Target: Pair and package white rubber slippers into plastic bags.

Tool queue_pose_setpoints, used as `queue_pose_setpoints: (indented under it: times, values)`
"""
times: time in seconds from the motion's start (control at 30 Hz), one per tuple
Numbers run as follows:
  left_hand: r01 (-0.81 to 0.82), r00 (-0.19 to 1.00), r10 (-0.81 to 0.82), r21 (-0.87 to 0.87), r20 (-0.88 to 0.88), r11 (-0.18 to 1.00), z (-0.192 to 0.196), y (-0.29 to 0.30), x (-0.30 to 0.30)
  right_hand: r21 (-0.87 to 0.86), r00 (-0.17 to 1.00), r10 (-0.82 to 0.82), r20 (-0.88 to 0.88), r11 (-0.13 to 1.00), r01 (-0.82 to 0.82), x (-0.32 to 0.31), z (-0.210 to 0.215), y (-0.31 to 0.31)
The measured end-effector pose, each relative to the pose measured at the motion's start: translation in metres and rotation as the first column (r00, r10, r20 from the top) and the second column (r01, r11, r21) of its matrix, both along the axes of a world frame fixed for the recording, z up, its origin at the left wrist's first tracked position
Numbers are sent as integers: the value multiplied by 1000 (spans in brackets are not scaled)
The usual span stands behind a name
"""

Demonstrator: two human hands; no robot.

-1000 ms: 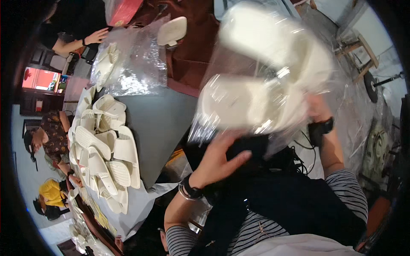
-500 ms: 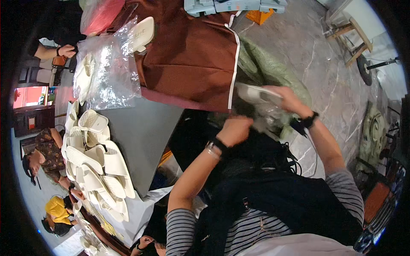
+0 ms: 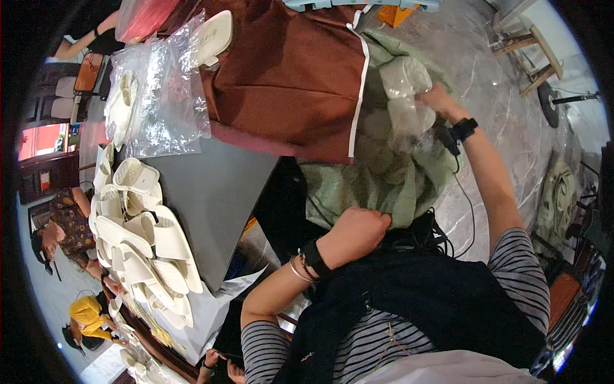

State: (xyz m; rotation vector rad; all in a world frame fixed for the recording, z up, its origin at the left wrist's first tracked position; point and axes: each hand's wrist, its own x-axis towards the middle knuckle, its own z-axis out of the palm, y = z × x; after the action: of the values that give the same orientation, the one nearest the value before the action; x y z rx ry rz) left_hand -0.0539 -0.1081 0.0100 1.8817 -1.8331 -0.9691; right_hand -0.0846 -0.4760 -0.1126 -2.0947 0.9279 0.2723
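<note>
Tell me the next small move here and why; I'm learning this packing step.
Probably let go, so the bagged slippers drop into the green sack. The right hand holds the clear bag right over the sack's mouth, while the left hand grips the sack's near edge, keeping it open.

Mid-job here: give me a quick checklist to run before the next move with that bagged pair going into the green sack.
1. Right hand has hold of the clear bag of slippers: ok.
2. Left hand grips the near edge of the green sack: ok.
3. Sack mouth held wide open: cannot tell, the cloth is bunched.
4. Bag is over the sack, not the brown cloth: ok.
5. Bag is sealed: cannot tell.
6. Black cable hangs close by the sack, beside the right forearm: not ok, could snag.
</note>
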Motion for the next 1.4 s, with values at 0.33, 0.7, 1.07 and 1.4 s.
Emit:
queue_pose_setpoints:
  times: [0.33,0.7,1.07,1.4]
  values:
    - [9,990,-1,-58,142,998,-5,0,-6,158,857,510,71,843,-514,-42,-74,82]
    - [-557,687,715,-535,133,635,91,70,125,206,491,871,27,476,-855,47,224,122]
    - [-653,300,826,-529,477,542,0,78,267,-791,124,902,413,423,-442,239,172,231]
    - [-839,216,854,-357,473,410,22,97,291,-837,154,932,327,361,-410,183,246,211]
